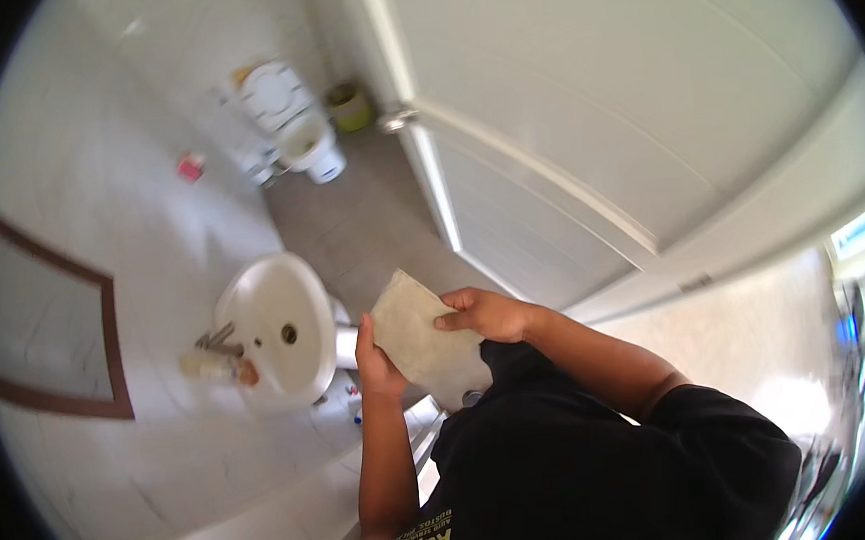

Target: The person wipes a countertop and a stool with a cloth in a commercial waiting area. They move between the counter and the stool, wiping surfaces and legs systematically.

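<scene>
Here on my left I see the white sink [284,371], its tap [219,336] on the wall side, a brown-framed mirror [45,322] farther left. Far ahead of me, there's the toilet [308,143], lid [275,92] up, a greenish bin [349,109] just right of it! On my right, the white door [582,109], handle [398,121] on its left edge.

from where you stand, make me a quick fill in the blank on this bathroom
The left hand and right hand hold one pale cloth, and the ____ hand is nearer the sink.
The wall mirror has a ____ frame.
A green bin stands beside the ____.
Missing words: left; brown; toilet.
</scene>
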{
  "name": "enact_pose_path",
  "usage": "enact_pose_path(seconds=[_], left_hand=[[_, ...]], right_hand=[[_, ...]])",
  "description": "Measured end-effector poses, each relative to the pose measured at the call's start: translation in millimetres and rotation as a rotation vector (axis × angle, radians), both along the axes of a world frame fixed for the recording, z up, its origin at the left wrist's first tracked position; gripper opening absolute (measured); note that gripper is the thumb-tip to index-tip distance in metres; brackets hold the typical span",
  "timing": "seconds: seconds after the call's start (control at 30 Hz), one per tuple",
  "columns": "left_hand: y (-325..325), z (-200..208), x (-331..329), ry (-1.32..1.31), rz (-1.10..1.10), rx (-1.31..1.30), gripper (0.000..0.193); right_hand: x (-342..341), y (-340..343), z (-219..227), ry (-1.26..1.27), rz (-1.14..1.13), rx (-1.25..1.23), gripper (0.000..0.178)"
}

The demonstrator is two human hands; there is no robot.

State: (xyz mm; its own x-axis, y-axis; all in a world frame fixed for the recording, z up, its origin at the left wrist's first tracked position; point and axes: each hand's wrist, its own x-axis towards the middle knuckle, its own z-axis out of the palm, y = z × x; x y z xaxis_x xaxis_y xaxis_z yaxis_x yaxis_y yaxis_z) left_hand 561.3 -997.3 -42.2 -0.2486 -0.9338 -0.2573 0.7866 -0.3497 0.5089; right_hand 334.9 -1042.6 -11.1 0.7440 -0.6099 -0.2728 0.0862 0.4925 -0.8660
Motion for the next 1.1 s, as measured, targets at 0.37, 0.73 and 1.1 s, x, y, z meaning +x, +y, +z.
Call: enact_pose_path(seconds=[0.37,0.73,1.1], left_hand=[[87,34,-245,-0.495,-0.663,-0.100,0.059],[193,-14,-556,-0.322,-1.070,-0.126,0.055],[141,-80,-726,-0.814,-0.959,-0.148,0.055]], right_hand=[[-218,232,5,-0.162,-0.504,0.289,0.060],[-485,413,-33,-0.053,-1.094,0.520,0.054],[-721,411,-57,-0.155,-1.580,0.522,0.051]])
